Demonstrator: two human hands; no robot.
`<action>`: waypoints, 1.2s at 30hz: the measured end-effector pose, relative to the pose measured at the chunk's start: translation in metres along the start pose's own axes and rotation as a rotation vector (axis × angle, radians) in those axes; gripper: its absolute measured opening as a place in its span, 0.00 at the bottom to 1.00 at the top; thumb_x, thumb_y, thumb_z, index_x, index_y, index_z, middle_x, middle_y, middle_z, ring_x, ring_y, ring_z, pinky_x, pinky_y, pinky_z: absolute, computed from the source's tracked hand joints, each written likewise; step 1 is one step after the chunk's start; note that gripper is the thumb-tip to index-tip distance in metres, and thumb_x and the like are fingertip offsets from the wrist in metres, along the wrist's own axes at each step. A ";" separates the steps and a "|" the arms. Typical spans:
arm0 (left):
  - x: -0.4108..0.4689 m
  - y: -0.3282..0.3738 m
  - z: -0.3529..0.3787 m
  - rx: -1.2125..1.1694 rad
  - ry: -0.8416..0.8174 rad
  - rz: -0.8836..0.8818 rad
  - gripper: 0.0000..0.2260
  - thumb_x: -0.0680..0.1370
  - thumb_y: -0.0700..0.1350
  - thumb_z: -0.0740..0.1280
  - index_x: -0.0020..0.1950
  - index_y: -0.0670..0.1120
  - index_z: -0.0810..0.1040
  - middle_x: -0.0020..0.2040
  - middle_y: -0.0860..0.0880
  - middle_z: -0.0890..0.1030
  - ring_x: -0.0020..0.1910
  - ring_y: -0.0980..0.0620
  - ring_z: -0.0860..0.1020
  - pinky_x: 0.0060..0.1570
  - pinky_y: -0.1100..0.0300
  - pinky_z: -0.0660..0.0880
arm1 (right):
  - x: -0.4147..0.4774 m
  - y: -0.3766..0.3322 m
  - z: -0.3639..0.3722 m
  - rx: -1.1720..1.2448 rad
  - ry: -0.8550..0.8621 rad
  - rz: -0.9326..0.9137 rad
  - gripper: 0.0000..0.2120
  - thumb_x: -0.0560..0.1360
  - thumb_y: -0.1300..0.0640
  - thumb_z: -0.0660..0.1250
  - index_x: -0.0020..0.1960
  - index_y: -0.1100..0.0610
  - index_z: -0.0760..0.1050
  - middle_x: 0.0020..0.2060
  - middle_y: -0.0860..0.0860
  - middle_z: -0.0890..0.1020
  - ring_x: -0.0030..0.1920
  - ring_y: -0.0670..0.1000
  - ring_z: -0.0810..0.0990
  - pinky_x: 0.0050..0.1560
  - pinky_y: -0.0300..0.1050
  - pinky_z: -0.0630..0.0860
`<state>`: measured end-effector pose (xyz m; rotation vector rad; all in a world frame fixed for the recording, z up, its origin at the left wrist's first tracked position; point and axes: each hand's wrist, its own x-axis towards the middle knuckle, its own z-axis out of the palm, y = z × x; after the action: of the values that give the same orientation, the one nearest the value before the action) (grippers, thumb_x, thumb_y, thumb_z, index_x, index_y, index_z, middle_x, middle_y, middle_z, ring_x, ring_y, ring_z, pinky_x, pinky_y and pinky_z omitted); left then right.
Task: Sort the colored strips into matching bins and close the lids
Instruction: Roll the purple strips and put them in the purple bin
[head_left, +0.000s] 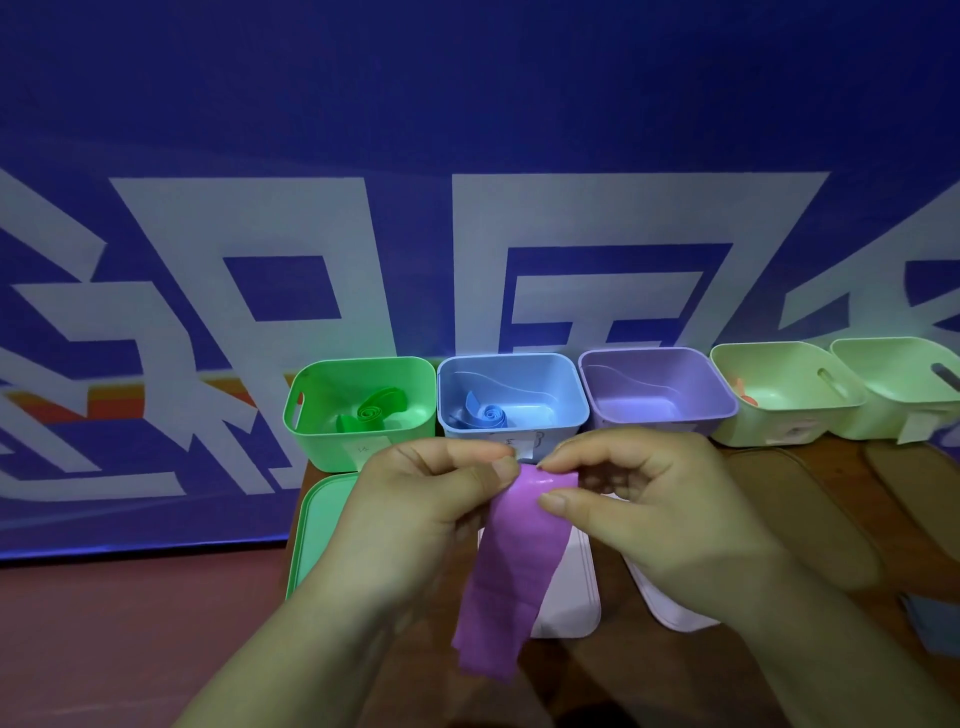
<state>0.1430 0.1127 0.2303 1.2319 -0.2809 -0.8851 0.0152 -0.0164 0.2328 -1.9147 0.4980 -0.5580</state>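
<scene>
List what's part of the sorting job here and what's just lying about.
Job: purple strip, pinched by left hand and right hand; purple bin; green bin with green strip; blue bin with blue strip; pale bin; far-right pale bin; green lid; white lid.
Lying about: banner behind; blue item at right edge, unclear.

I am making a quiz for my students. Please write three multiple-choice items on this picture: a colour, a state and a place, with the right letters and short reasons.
1. The held strip that the left hand and the right hand pinch is: A orange; B purple; C green.
2. The purple bin is: A lidded; B overturned; C open.
3. The rolled blue strip lies: A in the blue bin; B in the purple bin; C in the right hand.
Key: 1 B, it looks purple; 2 C, it stands upright with no lid and its inside shows; 3 A, the roll rests on that bin's floor.
</scene>
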 end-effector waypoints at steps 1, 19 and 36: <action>0.000 0.000 0.000 0.008 0.008 0.012 0.11 0.60 0.40 0.74 0.41 0.40 0.86 0.40 0.37 0.85 0.39 0.45 0.81 0.42 0.57 0.80 | 0.001 -0.001 0.000 0.027 -0.001 0.048 0.15 0.65 0.58 0.81 0.45 0.41 0.85 0.41 0.46 0.86 0.42 0.49 0.84 0.49 0.49 0.82; -0.002 0.002 -0.009 0.319 -0.203 0.260 0.15 0.60 0.36 0.78 0.46 0.45 0.87 0.44 0.47 0.86 0.43 0.52 0.83 0.45 0.64 0.78 | 0.004 -0.006 -0.011 0.547 -0.147 0.532 0.14 0.56 0.60 0.77 0.42 0.59 0.85 0.44 0.61 0.86 0.43 0.56 0.86 0.49 0.53 0.80; -0.011 -0.004 0.001 0.424 -0.148 0.314 0.13 0.62 0.42 0.80 0.45 0.48 0.87 0.41 0.40 0.85 0.41 0.42 0.83 0.46 0.50 0.81 | -0.006 -0.007 -0.021 0.632 -0.143 0.510 0.11 0.59 0.62 0.75 0.41 0.60 0.84 0.40 0.60 0.85 0.39 0.54 0.85 0.38 0.44 0.81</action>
<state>0.1336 0.1194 0.2299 1.4606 -0.7905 -0.6607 -0.0014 -0.0258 0.2460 -1.1554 0.6037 -0.2003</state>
